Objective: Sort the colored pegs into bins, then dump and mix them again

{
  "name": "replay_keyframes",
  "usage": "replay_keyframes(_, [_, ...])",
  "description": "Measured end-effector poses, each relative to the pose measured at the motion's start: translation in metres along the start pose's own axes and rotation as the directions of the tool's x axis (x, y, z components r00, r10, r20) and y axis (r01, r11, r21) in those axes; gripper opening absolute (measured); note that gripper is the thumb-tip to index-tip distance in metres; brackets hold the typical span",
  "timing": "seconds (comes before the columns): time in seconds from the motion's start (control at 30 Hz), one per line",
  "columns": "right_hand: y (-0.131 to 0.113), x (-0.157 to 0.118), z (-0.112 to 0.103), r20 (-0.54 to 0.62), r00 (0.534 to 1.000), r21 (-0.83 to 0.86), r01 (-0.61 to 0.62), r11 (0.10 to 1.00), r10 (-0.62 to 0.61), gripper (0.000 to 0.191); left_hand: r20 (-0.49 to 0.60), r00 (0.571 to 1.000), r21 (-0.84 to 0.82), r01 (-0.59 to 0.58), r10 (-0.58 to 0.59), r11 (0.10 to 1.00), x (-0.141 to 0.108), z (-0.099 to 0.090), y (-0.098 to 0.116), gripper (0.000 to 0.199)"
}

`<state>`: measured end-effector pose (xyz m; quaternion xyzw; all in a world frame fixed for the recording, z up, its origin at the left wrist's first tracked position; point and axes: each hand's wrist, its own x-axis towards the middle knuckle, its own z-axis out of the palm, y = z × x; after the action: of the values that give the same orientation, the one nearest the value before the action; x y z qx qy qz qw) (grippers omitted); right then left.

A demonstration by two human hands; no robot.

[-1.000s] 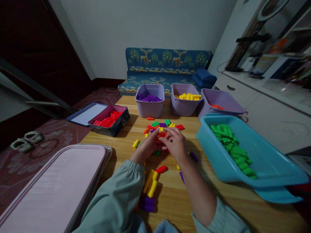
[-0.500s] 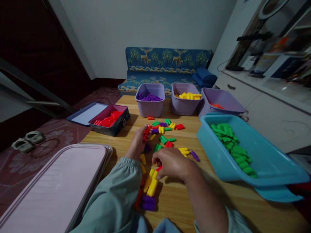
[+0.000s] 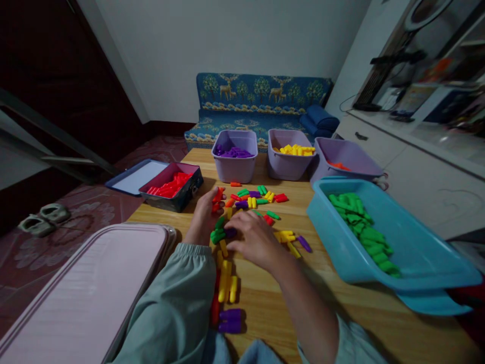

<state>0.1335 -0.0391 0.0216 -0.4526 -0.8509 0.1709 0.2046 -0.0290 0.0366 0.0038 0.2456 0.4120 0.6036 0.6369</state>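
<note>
The left hand (image 3: 206, 215) is curled round some red pieces (image 3: 217, 198). To its right, the right hand (image 3: 252, 237) is half-curled over the table (image 3: 273, 303) — its grip, if any, I cannot tell — just beside green pieces (image 3: 217, 233) (they lie between the hands).

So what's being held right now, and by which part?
The left hand holds red pieces in its fingers, exact grip point unclear; whether the right hand holds anything can't be told.
</note>
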Motion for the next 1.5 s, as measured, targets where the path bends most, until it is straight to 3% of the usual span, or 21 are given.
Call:
replay_keyframes(0.07, [-0.018, -0.007, 0.004, 0.202, 0.965, 0.065, 0.157, 0.985, -0.167, 0.048, 0.0, 0.999, 0.012, -0.047, 0.047, 0.999, -0.002, -0.002, 0.015, 0.023])
replay_keyframes(0.13, [-0.035, -0.015, 0.012, 0.381, 0.89, 0.086, 0.234, 0.968, -0.249, 0.06, 0.032, 0.993, 0.027, -0.116, 0.115, 0.993, -0.008, -0.001, 0.031, 0.025])
replay_keyframes(0.2, [-0.046, -0.021, 0.022, 0.479, 0.849, 0.046, 0.229, 0.972, -0.223, 0.059, 0.069, 0.978, 0.042, -0.2, 0.197, 0.979, -0.017, 0.001, 0.047, 0.027])
replay_keyframes(0.27, [-0.048, -0.021, 0.029, 0.501, 0.85, -0.004, 0.191, 0.981, -0.164, 0.046, 0.081, 0.961, 0.073, -0.272, 0.266, 0.96, -0.025, 0.005, 0.057, 0.028])
replay_keyframes(0.4, [-0.027, -0.009, 0.03, 0.361, 0.93, -0.045, 0.096, 0.994, -0.074, 0.045, 0.069, 0.965, 0.246, -0.262, 0.253, 0.933, -0.03, 0.009, 0.051, 0.027])
replay_keyframes(0.47, [-0.009, 0.0, 0.027, 0.254, 0.967, -0.082, 0.058, 0.995, -0.035, 0.036, 0.086, 0.983, 0.406, -0.184, 0.163, 0.895, -0.026, 0.008, 0.038, 0.024])
replay_keyframes(0.57, [0.011, 0.006, 0.022, 0.149, 0.986, -0.153, -0.048, 0.987, 0.071, 0.023, 0.117, 0.993, 0.623, -0.076, 0.003, 0.778, -0.02, 0.004, 0.017, 0.023])
replay_keyframes(0.63, [0.01, 0.002, 0.018, 0.107, 0.991, -0.162, -0.059, 0.985, 0.077, 0.023, 0.134, 0.988, 0.717, -0.045, -0.074, 0.696, -0.018, 0.004, 0.01, 0.023])
replay_keyframes(0.7, [-0.003, -0.011, 0.015, 0.116, 0.993, -0.143, 0.018, 0.99, -0.002, 0.036, 0.149, 0.983, 0.788, -0.053, -0.106, 0.613, -0.019, 0.006, 0.012, 0.022])
replay_keyframes(0.77, [-0.023, -0.029, 0.017, 0.183, 0.973, -0.107, 0.162, 0.981, -0.141, 0.05, 0.154, 0.986, 0.853, -0.096, -0.071, 0.513, -0.022, 0.007, 0.02, 0.022])
replay_keyframes(0.83, [-0.04, -0.047, 0.024, 0.262, 0.923, -0.069, 0.31, 0.948, -0.282, 0.058, 0.166, 0.986, 0.903, -0.154, 0.006, 0.402, -0.027, 0.009, 0.029, 0.022])
replay_keyframes(0.9, [-0.046, -0.058, 0.032, 0.309, 0.873, -0.052, 0.411, 0.91, -0.377, 0.053, 0.198, 0.977, 0.923, -0.211, 0.072, 0.322, -0.032, 0.011, 0.038, 0.024])
replay_keyframes(0.97, [-0.038, -0.059, 0.038, 0.319, 0.857, -0.085, 0.45, 0.889, -0.404, 0.038, 0.233, 0.966, 0.922, -0.255, 0.109, 0.292, -0.036, 0.013, 0.044, 0.026])
replay_keyframes(1.03, [-0.022, -0.052, 0.039, 0.289, 0.891, -0.173, 0.408, 0.896, -0.35, 0.031, 0.255, 0.959, 0.919, -0.28, 0.124, 0.278, -0.038, 0.016, 0.045, 0.028])
replay_keyframes(1.13, [0.001, -0.033, 0.037, 0.143, 0.971, -0.307, 0.227, 0.924, -0.192, 0.042, 0.276, 0.952, 0.928, -0.299, 0.13, 0.22, -0.037, 0.016, 0.043, 0.031])
replay_keyframes(1.2, [0.007, -0.021, 0.04, 0.083, 0.978, -0.32, 0.21, 0.924, -0.193, 0.046, 0.292, 0.947, 0.939, -0.31, 0.133, 0.147, -0.034, 0.015, 0.039, 0.031])
replay_keyframes(1.33, [0.004, -0.005, 0.055, 0.138, 0.923, -0.245, 0.383, 0.891, -0.359, 0.037, 0.263, 0.949, 0.965, -0.256, 0.172, -0.063, -0.028, 0.009, 0.034, 0.028])
replay_keyframes(1.4, [0.004, 0.0, 0.059, 0.124, 0.95, -0.264, 0.31, 0.913, -0.287, 0.036, 0.231, 0.953, 0.965, -0.199, 0.198, -0.169, -0.024, 0.004, 0.031, 0.027])
replay_keyframes(1.5, [0.007, 0.002, 0.053, 0.06, 0.995, -0.343, 0.094, 0.935, -0.078, 0.034, 0.206, 0.951, 0.953, -0.143, 0.23, -0.266, -0.019, -0.005, 0.024, 0.027])
